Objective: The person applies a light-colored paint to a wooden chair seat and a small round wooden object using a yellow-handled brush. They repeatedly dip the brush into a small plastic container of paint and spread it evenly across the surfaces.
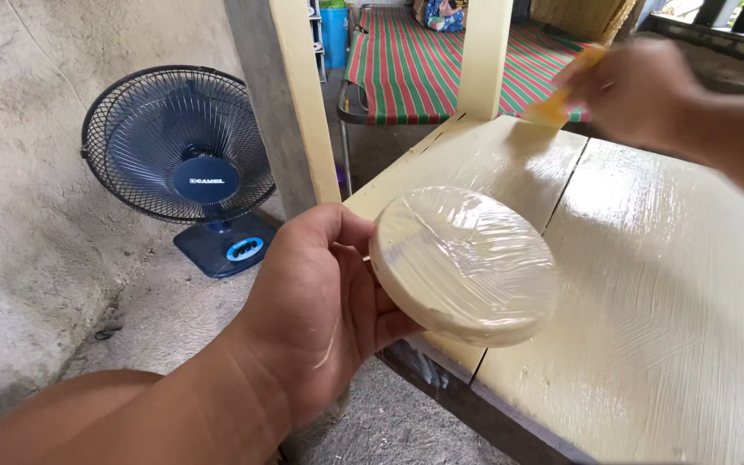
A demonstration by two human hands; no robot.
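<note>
Left hand (316, 301) is pinching the wrapped disc (465, 265) by its rim mid-frame (looks stiff, light, slippery film); right hand (639, 90), upper right, is closed on a blurry yellow tool (561, 102) over the tabletop (673, 310).

A round, cream-coloured disc (465, 265) wrapped in clear film, held tilted at the pale table's edge.

Left hand (320, 301) grips a wrapped cream disc (465, 265); right hand (639, 90) holds a yellow scraper (561, 99) over the table (673, 327)
</note>
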